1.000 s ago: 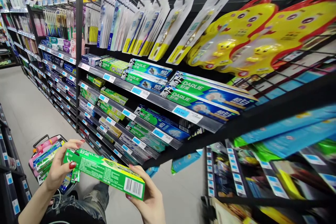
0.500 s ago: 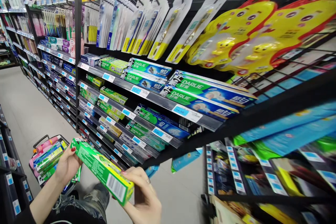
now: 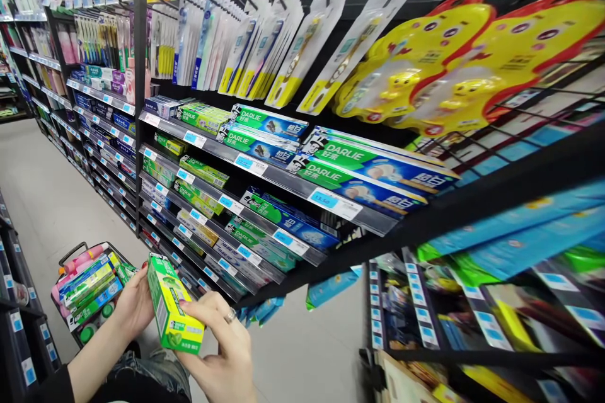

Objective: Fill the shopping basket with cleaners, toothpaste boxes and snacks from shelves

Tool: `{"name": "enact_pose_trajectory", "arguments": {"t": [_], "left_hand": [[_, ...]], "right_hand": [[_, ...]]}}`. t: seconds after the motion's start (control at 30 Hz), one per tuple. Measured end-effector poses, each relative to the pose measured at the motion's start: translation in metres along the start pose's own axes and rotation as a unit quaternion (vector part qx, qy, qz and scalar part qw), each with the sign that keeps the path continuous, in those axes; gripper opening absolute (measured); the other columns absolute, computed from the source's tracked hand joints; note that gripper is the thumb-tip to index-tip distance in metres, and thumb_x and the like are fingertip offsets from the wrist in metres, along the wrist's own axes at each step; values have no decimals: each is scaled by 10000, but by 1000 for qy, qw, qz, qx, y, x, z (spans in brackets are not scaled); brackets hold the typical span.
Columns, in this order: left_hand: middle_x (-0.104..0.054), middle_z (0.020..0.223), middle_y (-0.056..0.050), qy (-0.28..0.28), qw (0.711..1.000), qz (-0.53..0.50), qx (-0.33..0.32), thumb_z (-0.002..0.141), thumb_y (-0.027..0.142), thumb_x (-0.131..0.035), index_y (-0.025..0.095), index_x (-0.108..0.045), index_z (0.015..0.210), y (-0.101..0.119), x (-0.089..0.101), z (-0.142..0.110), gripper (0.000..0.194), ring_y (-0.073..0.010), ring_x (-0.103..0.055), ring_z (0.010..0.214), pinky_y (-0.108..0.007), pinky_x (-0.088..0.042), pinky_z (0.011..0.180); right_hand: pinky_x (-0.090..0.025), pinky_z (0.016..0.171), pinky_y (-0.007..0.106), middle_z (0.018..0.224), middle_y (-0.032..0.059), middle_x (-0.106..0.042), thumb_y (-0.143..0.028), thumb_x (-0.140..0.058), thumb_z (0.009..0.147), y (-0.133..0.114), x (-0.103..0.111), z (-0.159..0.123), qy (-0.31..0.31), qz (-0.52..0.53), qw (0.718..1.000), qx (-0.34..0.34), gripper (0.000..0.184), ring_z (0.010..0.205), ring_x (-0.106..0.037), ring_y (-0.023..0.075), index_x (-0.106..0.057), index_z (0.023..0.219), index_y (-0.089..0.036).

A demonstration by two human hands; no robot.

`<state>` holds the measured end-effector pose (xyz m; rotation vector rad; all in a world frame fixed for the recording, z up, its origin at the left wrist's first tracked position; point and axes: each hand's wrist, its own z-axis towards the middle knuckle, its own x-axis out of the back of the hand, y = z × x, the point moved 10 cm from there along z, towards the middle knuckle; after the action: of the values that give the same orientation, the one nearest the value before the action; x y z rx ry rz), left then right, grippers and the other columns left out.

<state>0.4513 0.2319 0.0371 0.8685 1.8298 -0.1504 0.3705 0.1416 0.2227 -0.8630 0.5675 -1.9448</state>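
Observation:
A green and yellow toothpaste box (image 3: 174, 308) is held between both my hands, low in the view, with one end face turned toward me. My left hand (image 3: 135, 303) grips its far end from the left side. My right hand (image 3: 222, 340), with a ring on one finger, has its fingers on the near right edge and its thumb below. Left of my hands stands a shopping basket (image 3: 85, 293) holding several toothpaste boxes, a pink item and green round-topped items.
Shelves of toothpaste boxes (image 3: 331, 164) run along the aisle in front of me. Packaged toothbrushes (image 3: 265, 44) and yellow duck-shaped packs (image 3: 425, 63) hang above. Another shelf (image 3: 23, 315) stands at the left edge, and a rack (image 3: 454, 315) at the lower right.
The toothpaste box has been turned: its barcode end has swung away and a front face and end now show. My right hand has moved left, nearer my left hand.

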Motion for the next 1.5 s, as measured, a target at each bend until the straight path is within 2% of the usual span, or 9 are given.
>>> {"name": "enact_pose_trajectory", "arguments": {"t": [0.17,0.37,0.53,0.7,0.87,1.03,1.1,1.27,1.5], "left_hand": [[-728,746,-41,34,999,-7,-41,865,195,-551,137,-647,911,15,13,0,122,-224,-707,838,-394,-524,914],[-711,929,-39,-1,944,181,-276,623,287,-830,191,-628,1101,71,-17,-49,528,-180,-655,793,-270,-546,757],[-629,1009,-42,-4,789,430,-440,635,254,-846,213,-578,1134,74,-60,-99,568,-187,-631,886,-229,-540,724],[-508,1037,-54,-45,609,531,-587,690,339,-809,218,-504,1151,51,-101,-131,566,-224,-560,1022,-352,-503,948],[-450,1026,-70,-68,551,519,-650,747,310,-746,197,-447,1176,43,-118,-147,535,-230,-495,1011,-410,-498,962],[-486,1029,-56,-22,572,541,-616,700,314,-787,217,-479,1125,58,-108,-139,534,-218,-518,977,-353,-489,870],[-512,1008,-36,25,633,544,-551,691,312,-798,222,-503,1078,77,-93,-122,496,-186,-541,915,-299,-483,794],[-598,982,-29,78,851,408,-321,648,327,-812,177,-532,1041,114,-38,-70,507,-158,-594,836,-265,-512,725],[-628,893,-39,57,934,300,-185,653,235,-788,149,-602,1034,108,24,-30,432,-182,-629,784,-307,-531,692]], "right_hand": [[-455,533,245,740,-9,-549,-90,-678,731,8,13,-7,2,13,1000,-1,390,624,-544,142,-618,1072,-270],[-540,647,270,890,49,-643,-169,-691,735,71,51,-25,41,-16,995,-91,277,809,-636,195,-654,1000,-243],[-548,865,381,1080,94,-702,-177,-673,684,142,36,-49,46,54,956,-284,372,989,-661,261,-655,1053,-218],[-484,978,448,1161,110,-695,-190,-691,668,161,-21,-58,-1,186,916,-356,422,1097,-638,298,-634,1085,-208],[-488,955,434,1135,90,-704,-179,-760,636,163,-76,-73,-82,281,880,-373,448,1070,-652,292,-627,1061,-224],[-509,851,365,1032,59,-705,-196,-795,589,168,-92,-80,-69,300,871,-382,455,959,-657,258,-644,1017,-221],[-504,800,325,965,35,-692,-184,-785,563,169,-82,-76,-48,278,881,-379,430,895,-643,234,-659,973,-213],[-511,787,322,952,47,-678,-338,-808,602,167,-42,-67,-31,236,898,-371,417,879,-641,236,-637,962,-216],[-489,871,366,1083,100,-676,-602,-691,710,154,-68,-72,-242,282,845,-384,582,1006,-627,276,-627,1136,-211]]}}
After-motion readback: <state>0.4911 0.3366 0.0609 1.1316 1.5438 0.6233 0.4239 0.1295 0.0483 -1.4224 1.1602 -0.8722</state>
